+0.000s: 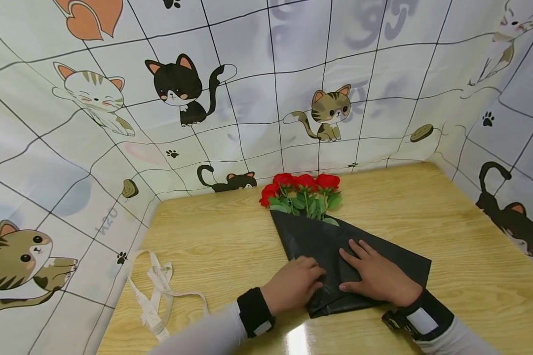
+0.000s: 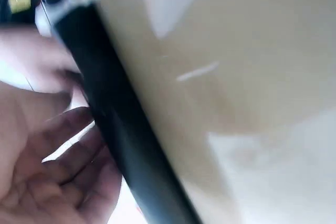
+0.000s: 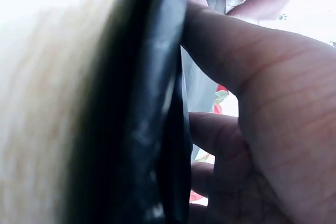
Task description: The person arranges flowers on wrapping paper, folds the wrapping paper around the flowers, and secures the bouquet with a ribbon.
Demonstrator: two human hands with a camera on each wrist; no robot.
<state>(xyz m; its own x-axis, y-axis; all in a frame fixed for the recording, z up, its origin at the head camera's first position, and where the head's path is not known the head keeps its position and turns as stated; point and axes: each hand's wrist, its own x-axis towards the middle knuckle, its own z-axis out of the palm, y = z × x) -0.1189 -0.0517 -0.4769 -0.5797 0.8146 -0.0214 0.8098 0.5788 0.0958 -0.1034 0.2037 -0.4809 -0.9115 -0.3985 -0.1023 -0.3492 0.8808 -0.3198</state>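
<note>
Several red roses (image 1: 305,182) with green leaves (image 1: 308,203) stick out of the top of a black wrapping sheet (image 1: 391,249) lying on the table. The sheet is folded over their stems, which are hidden. My right hand (image 1: 375,273) lies spread on the folded sheet, pressing it down; the right wrist view shows its thumb (image 3: 220,40) against the black surface. Close by on the left, my left hand (image 1: 293,285) touches the sheet with loosely bent fingers. In the left wrist view those fingers (image 2: 79,150) rest along the black sheet (image 2: 123,114).
A pale printed ribbon (image 1: 157,281) lies loosely looped on the wooden table (image 1: 222,231) at the left. Behind the table and at both sides hangs a white cloth (image 1: 257,108) with a grid and cartoon cats. Both wrists wear black straps (image 1: 255,311).
</note>
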